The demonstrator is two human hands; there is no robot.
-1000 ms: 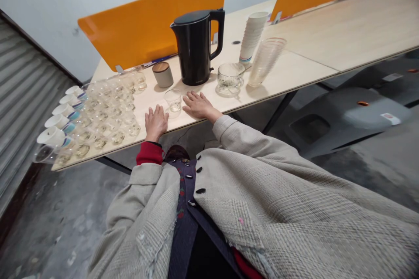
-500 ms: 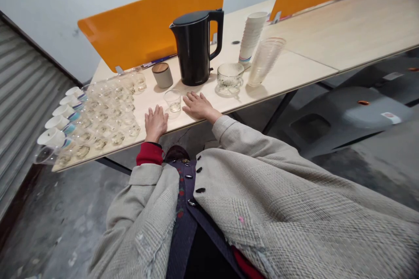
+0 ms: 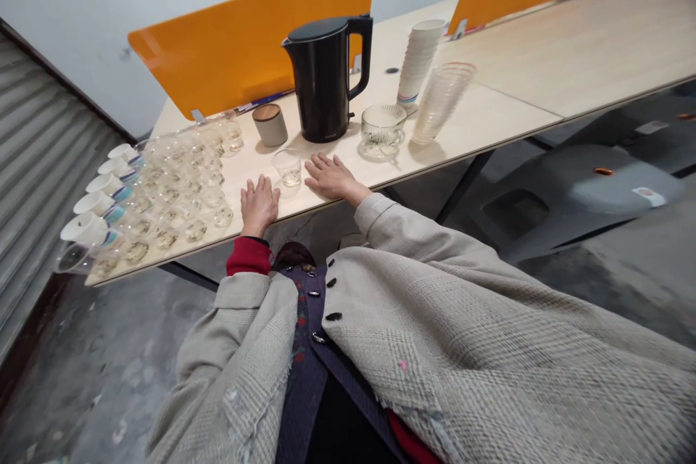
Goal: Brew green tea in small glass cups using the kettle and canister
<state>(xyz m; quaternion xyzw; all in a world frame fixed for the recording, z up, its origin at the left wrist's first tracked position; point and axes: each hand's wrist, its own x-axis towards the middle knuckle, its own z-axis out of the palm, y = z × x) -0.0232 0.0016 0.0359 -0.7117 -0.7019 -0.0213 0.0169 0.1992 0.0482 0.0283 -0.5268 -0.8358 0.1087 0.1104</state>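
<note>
My left hand (image 3: pixel 259 206) lies flat at the table's front edge, fingers stretched out and holding nothing. To its right, my right hand (image 3: pixel 330 177) also rests palm down on the tabletop with its fingers apart. Between the two stands a clear plastic cup (image 3: pixel 288 167) with a little liquid and dark bits at the bottom; neither hand grips it. Behind the cup are a black electric kettle (image 3: pixel 320 83) and a grey canister (image 3: pixel 270 126) with a wooden lid. A ribbed glass cup (image 3: pixel 383 127) on a saucer sits to the right of my right hand.
Many clear plastic cups (image 3: pixel 170 192) with liquid crowd the table's left end, beside several white paper cups (image 3: pixel 96 204). A paper cup stack (image 3: pixel 418 61) and a leaning clear cup stack (image 3: pixel 443 103) stand at right. Orange dividers (image 3: pixel 228 43) line the back; grey stools (image 3: pixel 576 196) stand below.
</note>
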